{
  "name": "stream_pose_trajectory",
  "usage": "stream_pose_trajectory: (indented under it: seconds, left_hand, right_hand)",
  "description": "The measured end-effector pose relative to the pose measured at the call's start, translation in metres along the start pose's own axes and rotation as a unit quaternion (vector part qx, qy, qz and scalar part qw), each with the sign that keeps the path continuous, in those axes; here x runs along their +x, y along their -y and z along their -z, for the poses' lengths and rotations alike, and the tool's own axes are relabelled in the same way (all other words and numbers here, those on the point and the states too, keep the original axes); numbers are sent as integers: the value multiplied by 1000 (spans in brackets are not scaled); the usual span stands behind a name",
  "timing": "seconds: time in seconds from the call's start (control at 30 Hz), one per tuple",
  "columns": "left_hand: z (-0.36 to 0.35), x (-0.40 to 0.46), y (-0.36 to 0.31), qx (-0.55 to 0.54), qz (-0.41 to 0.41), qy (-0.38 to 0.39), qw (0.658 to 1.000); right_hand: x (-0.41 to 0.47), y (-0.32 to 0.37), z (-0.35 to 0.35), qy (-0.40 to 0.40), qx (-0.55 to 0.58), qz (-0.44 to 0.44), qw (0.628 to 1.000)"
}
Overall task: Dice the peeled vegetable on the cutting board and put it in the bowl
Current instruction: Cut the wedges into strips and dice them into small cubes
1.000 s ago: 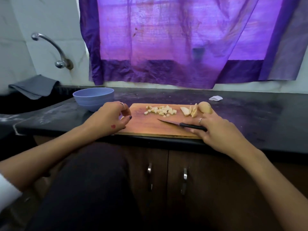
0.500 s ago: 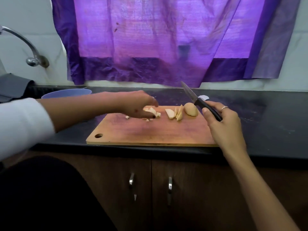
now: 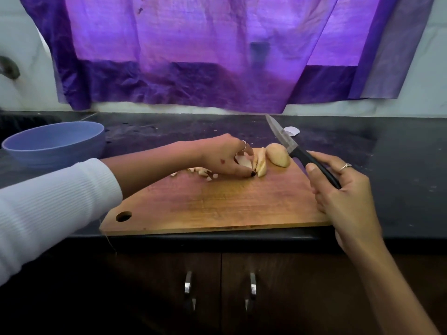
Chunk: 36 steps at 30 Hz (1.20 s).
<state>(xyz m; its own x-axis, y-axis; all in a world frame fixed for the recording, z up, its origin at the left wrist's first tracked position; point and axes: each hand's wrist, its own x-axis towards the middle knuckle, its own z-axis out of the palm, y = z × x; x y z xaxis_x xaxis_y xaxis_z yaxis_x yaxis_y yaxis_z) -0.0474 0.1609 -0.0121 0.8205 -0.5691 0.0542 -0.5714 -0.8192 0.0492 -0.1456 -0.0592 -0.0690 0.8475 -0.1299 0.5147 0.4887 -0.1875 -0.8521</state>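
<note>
Dark surface (image 3: 399, 165), cutting board (image 3: 229, 204): left hand (image 3: 225, 155) fingers pinching vegetable slices (image 3: 332, 165); right hand (image 3: 338, 189) gripping raised knife (image 3: 287, 143) beside them.

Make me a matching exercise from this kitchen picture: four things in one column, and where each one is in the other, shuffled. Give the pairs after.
Things
1. knife
2. bowl
3. diced pieces
4. uncut chunk

Places
A. far left of the counter, off the cutting board
B. held up by the right hand, blade in the air
C. on the board, just right of the wedges the left hand reaches for
D. scattered on the board under the left wrist

Pairs: 1-B, 2-A, 3-D, 4-C
</note>
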Motion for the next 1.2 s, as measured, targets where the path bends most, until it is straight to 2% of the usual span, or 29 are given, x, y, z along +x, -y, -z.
stream_pose_trajectory:
  seconds: [0.2, 0.3, 0.4, 0.47, 0.6, 0.87, 0.97, 1.07, 1.13, 1.2]
  left_hand:
    - [12, -26, -4, -36, -39, -105, 993]
    - [17, -65, -9, -130, -41, -174, 975]
    - [6, -106, -10, -228, 13, -220, 948]
    - [-4, -127, -8, -253, 70, -238, 935]
    - [-19, -150, -2, -231, 135, -228, 936]
    - [-29, -180, 9, -205, 151, -184, 949]
    - [-36, -189, 7, -194, 155, -205, 947]
    - [-42, -194, 0, -175, 160, -243, 941]
    - [-44, -195, -4, -169, 169, -253, 938]
    - [-47, -195, -11, -154, 179, -264, 935]
  right_hand:
    - [-5, 6, -1, -7, -17, 13, 1000]
    - [-7, 9, -2, -17, -39, 21, 999]
    - [-8, 16, -8, -17, -102, 48, 994]
    - [-11, 22, -17, -9, -140, 62, 988]
    - [-23, 37, -46, 8, -136, 49, 989]
    - [-39, 67, -85, 127, -139, -41, 981]
    - [-44, 76, -90, 180, -208, -49, 960]
    - [-52, 89, -96, 220, -340, -13, 914]
    - [-55, 99, -102, 228, -401, -13, 887]
    - [-58, 106, -106, 224, -426, -2, 876]
